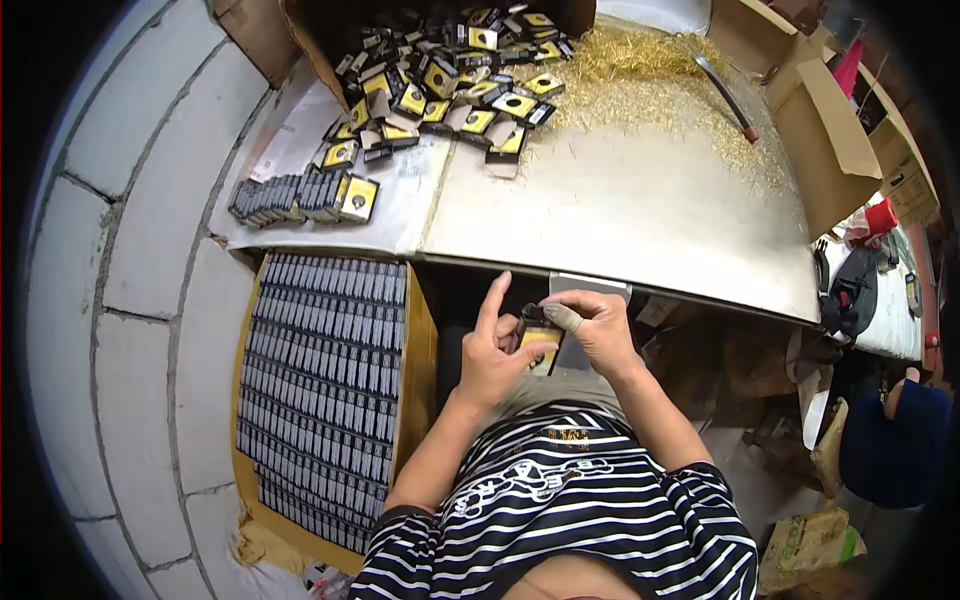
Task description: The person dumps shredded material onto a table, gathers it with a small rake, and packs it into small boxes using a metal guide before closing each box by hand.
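Note:
A small black-and-yellow box (538, 343) is held between my hands, in front of my striped shirt and below the table's front edge. My left hand (491, 350) grips the box from its left side, with the thumb across the yellow face and the index finger pointing up. At the box's dark upper end, my right hand (594, 325) pinches with thumb and fingers; the thumb wears a greyish cover. Whether that end is folded closed is hidden by the fingers.
A heap of similar boxes (440, 80) covers the table's back left, beside a neat row of boxes (300, 197). Gold-coloured small pieces (650, 70) and a dark curved tool (725, 95) lie at the back right. A carton (421, 345) packed with boxes stands at my left.

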A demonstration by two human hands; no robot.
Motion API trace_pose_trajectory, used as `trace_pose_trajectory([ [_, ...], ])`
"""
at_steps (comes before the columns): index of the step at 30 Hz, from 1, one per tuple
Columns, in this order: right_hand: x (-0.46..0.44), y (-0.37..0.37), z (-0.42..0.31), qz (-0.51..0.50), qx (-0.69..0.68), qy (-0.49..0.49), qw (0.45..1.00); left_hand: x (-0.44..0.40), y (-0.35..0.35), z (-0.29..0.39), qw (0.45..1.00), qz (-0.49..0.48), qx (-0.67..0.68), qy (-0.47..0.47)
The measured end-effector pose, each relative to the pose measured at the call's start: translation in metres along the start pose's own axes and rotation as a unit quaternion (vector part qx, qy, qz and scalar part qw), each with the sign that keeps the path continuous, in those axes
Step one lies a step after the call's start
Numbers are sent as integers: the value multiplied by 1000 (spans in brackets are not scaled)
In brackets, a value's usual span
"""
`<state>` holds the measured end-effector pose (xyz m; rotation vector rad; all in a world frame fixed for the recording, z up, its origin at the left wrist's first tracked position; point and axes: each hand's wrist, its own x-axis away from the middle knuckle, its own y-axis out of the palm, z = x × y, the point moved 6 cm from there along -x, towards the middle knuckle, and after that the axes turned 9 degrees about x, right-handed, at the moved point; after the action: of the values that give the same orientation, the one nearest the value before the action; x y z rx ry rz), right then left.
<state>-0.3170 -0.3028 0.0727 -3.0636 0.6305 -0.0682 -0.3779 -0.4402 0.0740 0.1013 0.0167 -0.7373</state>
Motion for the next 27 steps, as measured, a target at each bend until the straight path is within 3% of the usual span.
trace_pose_trajectory([
  [3,-12,-14,0,-9,106,4,994,-14,-2,-13,1000,-8,6,-14],
  [5,-14,-17,-3,-44,72,9,996,-27,-2,-6,999,-3,-41,-33],
  [7,-14,-11,-15,-10,91,-50,995,-39,-2,-1,995,1,104,0],
  [10,-25,-2,-37,10,122,-67,990,-52,-1,15,991,42,130,13],
  [13,-65,7,-40,-53,116,-77,989,-73,-28,48,989,76,-84,97],
  [14,-86,2,-39,-75,169,-70,980,-85,-42,72,926,90,-298,212],
  [15,-113,-17,-28,-36,250,-95,963,-98,-66,79,870,134,-400,255],
  [17,-175,-65,-24,66,414,-99,903,-146,-121,83,776,132,-611,86],
  [18,-209,-90,-30,97,498,-36,861,-170,-141,80,697,135,-697,102],
  [19,-248,-119,-28,159,553,-90,813,-192,-147,82,691,117,-702,127],
  [20,-268,-142,-20,227,601,-131,755,-219,-147,76,650,92,-738,156],
  [23,-282,-141,1,73,739,-110,660,-282,-150,41,505,54,-846,165],
  [24,-267,-136,1,21,774,-90,626,-304,-166,16,482,54,-856,177],
  [27,-215,-141,4,17,727,-129,674,-339,-193,2,460,17,-872,168],
])
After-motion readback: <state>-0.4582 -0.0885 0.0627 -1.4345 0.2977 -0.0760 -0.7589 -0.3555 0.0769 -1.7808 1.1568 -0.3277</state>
